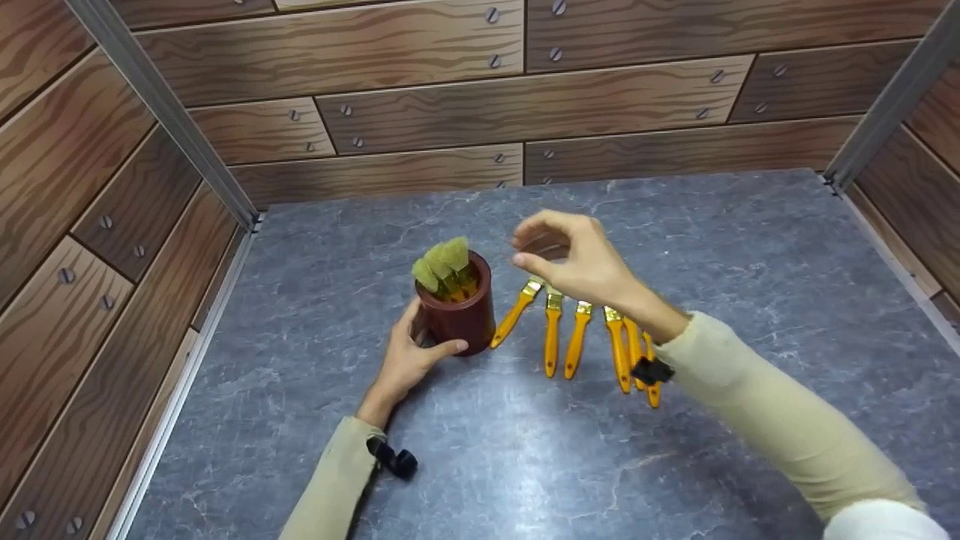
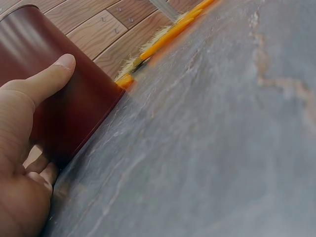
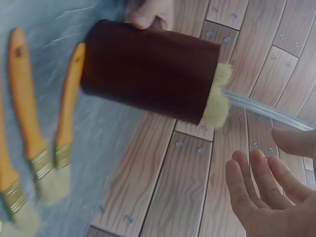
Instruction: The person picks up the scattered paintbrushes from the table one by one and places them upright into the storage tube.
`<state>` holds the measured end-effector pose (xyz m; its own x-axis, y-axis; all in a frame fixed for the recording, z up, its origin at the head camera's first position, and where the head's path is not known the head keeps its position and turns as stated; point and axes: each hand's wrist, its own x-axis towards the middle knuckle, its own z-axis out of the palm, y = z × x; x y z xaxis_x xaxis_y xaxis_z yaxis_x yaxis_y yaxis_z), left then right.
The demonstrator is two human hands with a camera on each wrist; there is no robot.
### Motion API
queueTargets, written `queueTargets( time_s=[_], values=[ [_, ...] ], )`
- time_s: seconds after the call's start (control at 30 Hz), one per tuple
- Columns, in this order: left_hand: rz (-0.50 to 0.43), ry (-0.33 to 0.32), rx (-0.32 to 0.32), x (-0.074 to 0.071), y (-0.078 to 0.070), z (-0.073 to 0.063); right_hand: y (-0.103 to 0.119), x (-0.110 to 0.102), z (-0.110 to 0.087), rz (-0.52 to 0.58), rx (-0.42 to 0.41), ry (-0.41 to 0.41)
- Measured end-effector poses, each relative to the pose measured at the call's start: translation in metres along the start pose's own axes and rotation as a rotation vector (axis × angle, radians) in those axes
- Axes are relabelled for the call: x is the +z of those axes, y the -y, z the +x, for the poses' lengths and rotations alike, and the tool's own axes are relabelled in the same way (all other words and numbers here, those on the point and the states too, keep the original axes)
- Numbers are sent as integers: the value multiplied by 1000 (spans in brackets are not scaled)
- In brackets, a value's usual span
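Observation:
A dark red-brown cylindrical cup [image 1: 459,322] stands upright on the table, with several paintbrushes [image 1: 441,264] in it, pale bristles up. My left hand [image 1: 409,352] grips the cup low on its left side, thumb across the front, as the left wrist view also shows. Over the table right of the cup, my right hand [image 1: 574,251] is raised with nothing in it, its fingers loosely bent and apart from the thumb. Below it lie several loose paintbrushes [image 1: 576,341] with orange handles toward me. The right hand and forearm partly hide their bristles.
The grey marbled table [image 1: 480,465] ends at a wood-patterned back wall [image 1: 435,112], with similar walls at both sides. Metal corner posts [image 1: 165,112] rise at the back. One loose brush's handle end lies close against the cup's base.

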<state>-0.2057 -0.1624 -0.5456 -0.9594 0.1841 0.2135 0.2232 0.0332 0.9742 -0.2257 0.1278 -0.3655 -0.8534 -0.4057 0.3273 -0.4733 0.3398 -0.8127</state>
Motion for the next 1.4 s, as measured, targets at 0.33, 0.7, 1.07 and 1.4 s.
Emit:
queueTargets(
  time_s=[0.33, 0.7, 1.07, 1.4],
  values=[
    [-53, 11, 21, -1, 4, 1, -35, -33, -38, -110, 82, -20],
    [-30, -7, 37, -3, 3, -2, -71, -58, -77, -216, 160, 19],
    [-34, -8, 31, -1, 4, -1, -119, -68, -119, -297, 267, 58],
    [-37, -9, 32, -2, 3, -1, -135, -69, -138, -306, 352, 60]
  ],
)
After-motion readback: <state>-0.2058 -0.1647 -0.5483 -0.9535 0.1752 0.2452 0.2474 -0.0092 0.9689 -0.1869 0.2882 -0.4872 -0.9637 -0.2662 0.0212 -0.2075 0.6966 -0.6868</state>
